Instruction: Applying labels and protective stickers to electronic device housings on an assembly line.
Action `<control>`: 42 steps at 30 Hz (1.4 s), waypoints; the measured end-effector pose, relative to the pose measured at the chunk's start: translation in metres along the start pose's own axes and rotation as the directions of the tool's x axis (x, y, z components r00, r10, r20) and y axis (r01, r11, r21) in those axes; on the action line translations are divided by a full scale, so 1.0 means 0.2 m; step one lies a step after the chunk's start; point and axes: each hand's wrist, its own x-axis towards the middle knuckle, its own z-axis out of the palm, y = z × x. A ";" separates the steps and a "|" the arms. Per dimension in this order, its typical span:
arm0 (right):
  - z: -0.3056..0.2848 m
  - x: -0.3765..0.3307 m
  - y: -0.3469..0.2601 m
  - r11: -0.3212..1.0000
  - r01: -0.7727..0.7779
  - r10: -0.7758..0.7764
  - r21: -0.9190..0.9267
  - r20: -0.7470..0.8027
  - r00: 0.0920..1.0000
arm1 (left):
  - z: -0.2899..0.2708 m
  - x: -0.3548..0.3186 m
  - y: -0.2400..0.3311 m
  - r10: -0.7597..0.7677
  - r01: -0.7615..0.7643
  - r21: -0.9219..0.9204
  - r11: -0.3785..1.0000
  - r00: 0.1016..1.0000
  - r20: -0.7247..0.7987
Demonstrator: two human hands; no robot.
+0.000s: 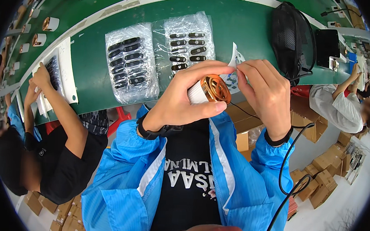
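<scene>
My left hand is wrapped round a short white cylinder with a shiny copper-coloured cap; the cap faces up and to the right. The fingertips of that hand also touch a small white sheet with blue-green printed marks, which stands up curled above the bench. My right hand is closed in a pinch at the sheet's edge, just beside the left fingertips. Whether a peeled sticker sits between those fingers is too small to tell. Part of the sheet is hidden behind both hands.
Two clear plastic trays of black oval parts lie on the green bench. A black mesh bag stands at the right. More copper-capped cylinders stand far left. A co-worker works at my left. A black cable hangs beside my right arm.
</scene>
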 end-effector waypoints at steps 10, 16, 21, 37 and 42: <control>0.00 0.00 0.06 0.981 -0.068 0.066 0.180 0.018 0.998 | 0.00 0.01 0.00 -0.003 0.003 -0.004 1.000 1.000 0.006; 0.01 -0.01 0.08 0.966 -0.091 0.091 0.242 0.014 0.996 | 0.00 0.02 -0.01 -0.005 0.005 -0.036 0.999 1.000 0.003; 0.00 -0.01 0.10 0.969 -0.096 0.091 0.229 0.030 0.995 | 0.00 0.02 -0.01 -0.013 0.014 -0.037 0.999 1.000 0.019; 0.04 -0.02 0.08 0.999 -0.044 0.045 0.020 -0.025 0.999 | 0.05 0.02 -0.01 -0.042 0.041 -0.037 0.998 0.999 -0.011; 0.10 -0.04 0.12 0.981 -0.129 0.149 0.144 -0.139 0.979 | 0.07 0.03 -0.02 -0.042 0.039 -0.074 0.996 0.998 -0.041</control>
